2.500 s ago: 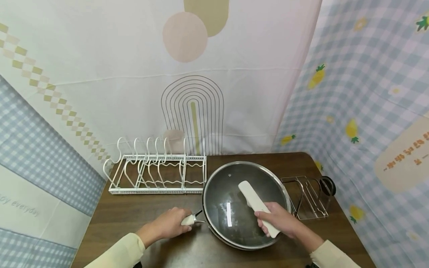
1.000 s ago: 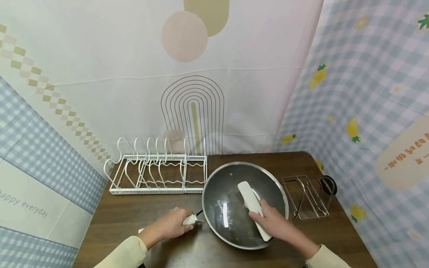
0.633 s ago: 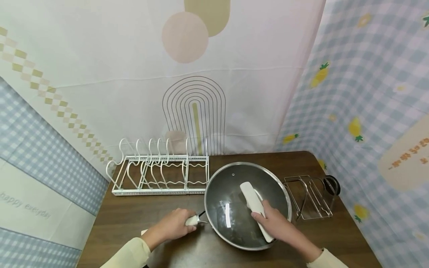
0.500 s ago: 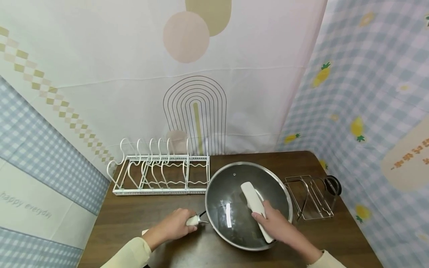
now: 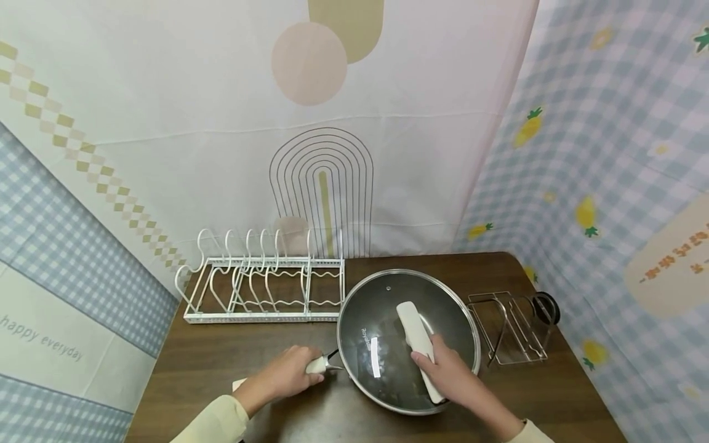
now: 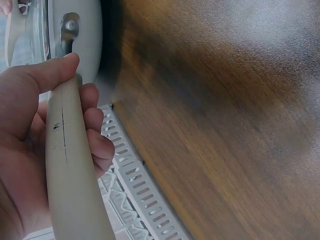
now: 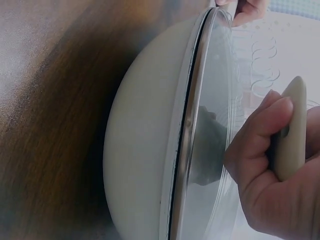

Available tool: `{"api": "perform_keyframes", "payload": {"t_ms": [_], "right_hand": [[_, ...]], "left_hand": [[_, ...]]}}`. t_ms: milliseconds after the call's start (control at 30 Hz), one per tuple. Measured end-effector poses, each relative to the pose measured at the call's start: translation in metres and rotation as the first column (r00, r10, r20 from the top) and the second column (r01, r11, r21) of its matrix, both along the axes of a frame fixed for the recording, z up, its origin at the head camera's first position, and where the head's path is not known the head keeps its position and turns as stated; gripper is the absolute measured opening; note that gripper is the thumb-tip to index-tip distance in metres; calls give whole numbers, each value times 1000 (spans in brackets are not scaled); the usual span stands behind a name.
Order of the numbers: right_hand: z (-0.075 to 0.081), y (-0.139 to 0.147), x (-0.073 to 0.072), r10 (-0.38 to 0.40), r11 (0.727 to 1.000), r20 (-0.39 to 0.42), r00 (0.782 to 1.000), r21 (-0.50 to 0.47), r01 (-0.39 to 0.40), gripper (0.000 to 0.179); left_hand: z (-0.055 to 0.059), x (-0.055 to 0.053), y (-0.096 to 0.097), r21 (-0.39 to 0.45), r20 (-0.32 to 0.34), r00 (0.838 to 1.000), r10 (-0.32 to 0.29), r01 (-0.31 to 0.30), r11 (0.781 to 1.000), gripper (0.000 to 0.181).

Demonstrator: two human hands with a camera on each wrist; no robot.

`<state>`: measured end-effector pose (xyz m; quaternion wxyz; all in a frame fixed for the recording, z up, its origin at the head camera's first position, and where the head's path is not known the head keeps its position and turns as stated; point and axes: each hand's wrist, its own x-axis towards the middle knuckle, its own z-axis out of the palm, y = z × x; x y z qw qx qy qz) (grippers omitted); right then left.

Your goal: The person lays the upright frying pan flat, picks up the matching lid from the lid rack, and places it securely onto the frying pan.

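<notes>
A cream wok-shaped pan [image 7: 140, 135] stands on the brown table under a round glass lid [image 5: 368, 314] with a metal rim. My left hand [image 5: 289, 370] grips the pan's long cream handle [image 6: 75, 150], thumb along the top and fingers wrapped underneath. On the lid, my right hand [image 5: 447, 370] holds the upright cream knob handle [image 5: 412, 326], fingers curled below it. In the right wrist view the lid's rim [image 7: 187, 130] lies along the pan's rim, with a dark line between them. The pan's inside shows only dimly through the glass.
A white wire rack [image 5: 249, 317] with upright loops stands at the back left of the wooden table [image 5: 205, 351]. Right of the pan is a small metal wire stand [image 5: 515, 329] with a black round part [image 5: 547, 307]. Patterned cloths hang behind and at both sides.
The lid has shifted slightly left and now lines up with the pan, whose edge showed below it earlier. My right hand moved left with it; my left hand has kept its grip.
</notes>
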<state>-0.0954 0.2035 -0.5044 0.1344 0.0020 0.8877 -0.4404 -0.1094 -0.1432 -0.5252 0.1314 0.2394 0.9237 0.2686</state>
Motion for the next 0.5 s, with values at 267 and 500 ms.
{"api": "perform_keyframes", "payload": {"t_ms": [267, 500], "right_hand": [[0, 2, -1, 9, 1000, 26, 1000, 5, -9, 45], [7, 15, -9, 137, 987, 63, 989, 79, -142, 49]], "left_hand": [[-4, 2, 0, -43, -19, 1000, 22, -23, 999, 20], [6, 3, 0, -109, -56, 998, 39, -45, 993, 41]]}}
